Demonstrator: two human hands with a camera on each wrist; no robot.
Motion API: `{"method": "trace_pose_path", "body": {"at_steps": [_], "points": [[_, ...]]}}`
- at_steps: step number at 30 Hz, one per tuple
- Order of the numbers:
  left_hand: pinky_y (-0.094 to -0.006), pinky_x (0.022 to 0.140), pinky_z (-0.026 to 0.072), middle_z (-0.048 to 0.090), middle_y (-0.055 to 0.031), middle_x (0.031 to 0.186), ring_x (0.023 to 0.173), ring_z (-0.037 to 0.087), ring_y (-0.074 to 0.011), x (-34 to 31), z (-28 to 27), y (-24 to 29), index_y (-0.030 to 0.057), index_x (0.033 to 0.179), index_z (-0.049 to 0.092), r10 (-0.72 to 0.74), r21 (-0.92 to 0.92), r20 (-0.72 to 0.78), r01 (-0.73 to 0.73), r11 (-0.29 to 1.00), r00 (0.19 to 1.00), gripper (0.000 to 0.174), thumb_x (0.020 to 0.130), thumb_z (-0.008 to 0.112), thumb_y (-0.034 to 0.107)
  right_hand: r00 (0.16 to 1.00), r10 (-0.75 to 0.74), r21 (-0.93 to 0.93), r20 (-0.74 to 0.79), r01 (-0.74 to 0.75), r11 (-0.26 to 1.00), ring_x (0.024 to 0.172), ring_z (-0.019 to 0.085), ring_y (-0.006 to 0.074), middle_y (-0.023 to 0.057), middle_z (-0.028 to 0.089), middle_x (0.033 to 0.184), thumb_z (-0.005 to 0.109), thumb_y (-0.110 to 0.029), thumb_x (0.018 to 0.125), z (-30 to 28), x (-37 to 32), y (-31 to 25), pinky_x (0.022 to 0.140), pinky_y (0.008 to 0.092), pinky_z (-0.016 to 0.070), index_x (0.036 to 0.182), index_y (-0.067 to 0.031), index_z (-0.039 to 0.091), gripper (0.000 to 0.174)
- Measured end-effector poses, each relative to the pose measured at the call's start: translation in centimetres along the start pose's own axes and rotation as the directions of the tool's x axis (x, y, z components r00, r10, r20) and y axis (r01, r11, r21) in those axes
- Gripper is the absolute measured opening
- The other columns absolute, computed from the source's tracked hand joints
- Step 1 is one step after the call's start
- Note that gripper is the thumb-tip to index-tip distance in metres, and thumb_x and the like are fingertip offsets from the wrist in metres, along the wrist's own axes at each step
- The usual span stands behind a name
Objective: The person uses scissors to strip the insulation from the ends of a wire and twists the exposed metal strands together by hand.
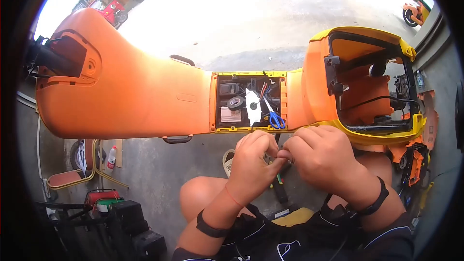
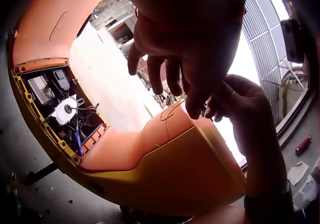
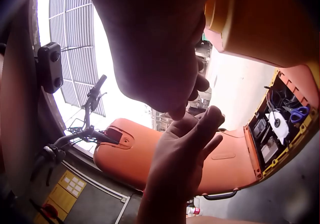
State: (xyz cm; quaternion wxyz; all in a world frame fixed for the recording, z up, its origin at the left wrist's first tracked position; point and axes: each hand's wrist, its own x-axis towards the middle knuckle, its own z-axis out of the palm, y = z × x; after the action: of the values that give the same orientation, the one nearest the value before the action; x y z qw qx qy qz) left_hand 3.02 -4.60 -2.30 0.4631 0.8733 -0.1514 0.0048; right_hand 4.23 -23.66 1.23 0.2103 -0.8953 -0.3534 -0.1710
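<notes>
Over the near side of an orange scooter body (image 1: 154, 82), my left hand (image 1: 253, 162) and right hand (image 1: 321, 157) meet at the fingertips. Each pinches with thumb and fingers at a thin copper-coloured wire (image 2: 168, 126), which dangles in loose loops in the left wrist view. Fingers hide most of the pinched part. Just beyond the hands lies the scooter's open compartment (image 1: 227, 74). Blue-handled scissors (image 1: 276, 122) and a white piece with a dark round centre (image 1: 252, 96) lie over it, beside a roll of tape (image 1: 240, 100). Wires (image 1: 263, 89) show there too.
At the right is the scooter's yellow-edged rear box frame (image 1: 357, 137). A chair (image 1: 72, 179) and a bottle (image 1: 111, 157) stand at lower left, near black boxes (image 1: 130, 220). Removed orange parts (image 1: 415, 164) lie on the floor at right.
</notes>
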Motion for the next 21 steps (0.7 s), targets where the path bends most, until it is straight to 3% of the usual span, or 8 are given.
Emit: {"method": "trace_pose_path", "body": {"at_steps": [5, 8, 10, 14, 16, 18, 20, 21], "points": [[-0.0424, 0.096, 0.0487, 0.067, -0.0111, 0.099, 0.103, 0.063, -0.0331, -0.1, -1.4, 1.4, 0.0025, 0.097, 0.066, 0.03, -0.081, -0.026, -0.032, 0.996, 0.999, 0.028, 0.077, 0.082, 0.01, 0.996, -0.045, -0.002, -0.073, 0.045, 0.999, 0.069, 0.065, 0.0209, 0.003, 0.059, 0.076, 0.068, -0.018, 0.083, -0.3, -0.1, -0.7, 0.063, 0.0339, 0.0502, 0.083, -0.0087, 0.06, 0.013], [-0.0384, 0.099, 0.0503, 0.072, -0.0112, 0.108, 0.107, 0.067, -0.0273, -0.4, -3.8, 1.5, 0.0005, 0.112, 0.068, 0.102, -0.195, 0.127, -0.076, 0.978, 0.987, 0.03, 0.086, 0.078, 0.009, 0.994, -0.105, 0.056, -0.039, 0.107, 0.993, 0.071, 0.066, 0.0212, 0.0027, 0.06, 0.077, 0.069, -0.02, 0.083, -0.1, -0.2, -0.3, 0.064, 0.0343, 0.0508, 0.084, -0.0089, 0.059, 0.014], [-0.033, 0.094, 0.053, 0.074, -0.0093, 0.114, 0.105, 0.069, -0.0175, -0.7, -4.9, 1.4, -0.0003, 0.126, 0.067, -0.154, -0.358, 0.447, 0.333, 0.872, 0.881, 0.033, 0.095, 0.072, 0.008, 0.994, -0.098, 0.088, -0.043, 0.102, 0.991, 0.072, 0.066, 0.0218, 0.0025, 0.06, 0.079, 0.07, -0.019, 0.082, -0.2, -0.1, -0.3, 0.065, 0.0346, 0.051, 0.083, -0.0092, 0.059, 0.015], [-0.0284, 0.09, 0.0533, 0.077, -0.0078, 0.101, 0.101, 0.068, -0.0104, -0.7, -4.7, 1.4, -0.0025, 0.117, 0.072, -0.188, -0.465, 0.452, 0.41, 0.785, 0.872, 0.022, 0.099, 0.069, 0.009, 0.995, -0.07, 0.171, -0.067, 0.08, 0.982, 0.069, 0.065, 0.0236, 0.0039, 0.06, 0.076, 0.072, -0.016, 0.082, -0.7, 0.8, -0.4, 0.063, 0.0364, 0.0506, 0.081, -0.0091, 0.058, 0.015], [-0.0345, 0.091, 0.0518, 0.077, -0.009, 0.093, 0.085, 0.071, -0.0201, -0.4, -4.2, 1.4, 0.0033, 0.103, 0.078, -0.076, -0.237, 0.263, 0.141, 0.961, 0.962, 0.014, 0.092, 0.075, 0.013, 0.993, 0.087, 0.249, -0.08, -0.065, 0.966, 0.065, 0.064, 0.0276, 0.0063, 0.059, 0.072, 0.073, -0.014, 0.084, -0.4, 0.1, -1.0, 0.06, 0.0398, 0.0503, 0.079, -0.0077, 0.06, 0.016], [-0.0423, 0.098, 0.0473, 0.075, -0.0077, 0.088, 0.086, 0.071, -0.0234, -0.5, -3.0, 1.9, 0.0075, 0.096, 0.078, 0.044, 0.026, 0.086, -0.046, 0.999, 0.995, 0.01, 0.09, 0.075, 0.014, 0.986, 0.168, 0.274, -0.015, -0.158, 0.949, 0.062, 0.064, 0.0279, 0.0095, 0.063, 0.071, 0.073, -0.015, 0.089, 0.6, -0.7, -0.8, 0.058, 0.0392, 0.0502, 0.081, -0.0042, 0.064, 0.016], [-0.0446, 0.101, 0.0454, 0.075, -0.0063, 0.085, 0.088, 0.071, -0.0217, -1.0, -1.7, 1.6, 0.0088, 0.093, 0.078, 0.098, 0.111, 0.004, -0.098, 0.989, 0.995, 0.007, 0.089, 0.074, 0.014, 0.799, 0.511, 0.565, 0.316, -0.591, 0.575, 0.06, 0.064, 0.0216, 0.0103, 0.066, 0.072, 0.072, -0.017, 0.094, 0.8, -0.9, -0.9, 0.058, 0.0366, 0.0501, 0.086, -0.0007, 0.067, 0.019], [-0.0469, 0.103, 0.0435, 0.074, -0.0049, 0.083, 0.09, 0.071, -0.02, -1.1, -1.8, 1.6, 0.0101, 0.09, 0.077, 0.152, 0.26, -0.039, -0.137, 0.956, 0.988, 0.005, 0.088, 0.073, 0.013, 0.728, 0.522, 0.604, 0.444, -0.674, 0.426, 0.06, 0.062, 0.0137, 0.007, 0.067, 0.071, 0.071, -0.023, 0.098, 1.5, -1.3, -0.4, 0.057, 0.0319, 0.0494, 0.092, 0.0012, 0.068, 0.025]]}}
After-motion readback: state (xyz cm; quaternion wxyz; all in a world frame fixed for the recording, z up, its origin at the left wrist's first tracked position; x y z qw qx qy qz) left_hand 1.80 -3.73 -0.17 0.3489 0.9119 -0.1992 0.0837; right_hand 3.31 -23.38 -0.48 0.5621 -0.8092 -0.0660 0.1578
